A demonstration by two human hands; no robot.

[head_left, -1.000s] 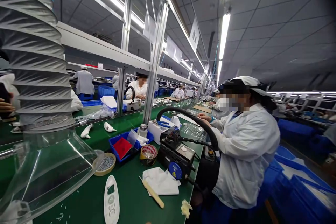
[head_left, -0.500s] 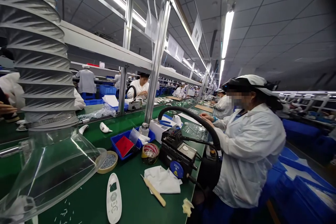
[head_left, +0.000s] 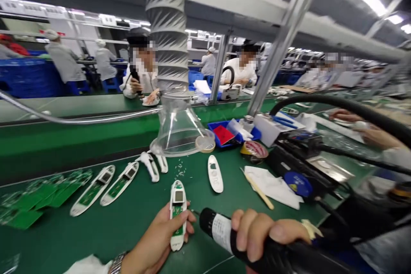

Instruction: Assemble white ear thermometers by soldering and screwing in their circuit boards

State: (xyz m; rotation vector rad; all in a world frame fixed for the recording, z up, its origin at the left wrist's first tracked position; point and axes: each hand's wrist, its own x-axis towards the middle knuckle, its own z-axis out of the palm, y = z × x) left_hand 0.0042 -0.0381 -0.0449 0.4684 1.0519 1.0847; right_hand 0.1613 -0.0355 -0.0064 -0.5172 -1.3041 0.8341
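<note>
My left hand (head_left: 156, 233) grips a white plastic housing half (head_left: 177, 242) with a green circuit board and a small grey screen inside, thumb across the board. A black electric screwdriver (head_left: 221, 229) with a white label fills my right hand (head_left: 260, 233), my fingers wrapped round its body. Its thin bit points left, close to the housing but apart from my left fingers. Two similar housings with boards (head_left: 93, 190) lie to the left. Beyond my hands, a white cover with button holes (head_left: 215, 174) rests on the green table (head_left: 128, 235).
Several green circuit boards (head_left: 48, 197) are piled at far left. A clear extraction hood (head_left: 181, 135) hangs above the table. White bent parts (head_left: 150, 167), a blue tray (head_left: 239, 137), tape (head_left: 253, 150), a wooden-handled tool (head_left: 258, 190) and a black device (head_left: 289, 167) stand around. Co-workers sit opposite and right.
My view has swung left and down, from the co-worker at right to the bench. Both my hands, the held housing and the screwdriver have come into view.
</note>
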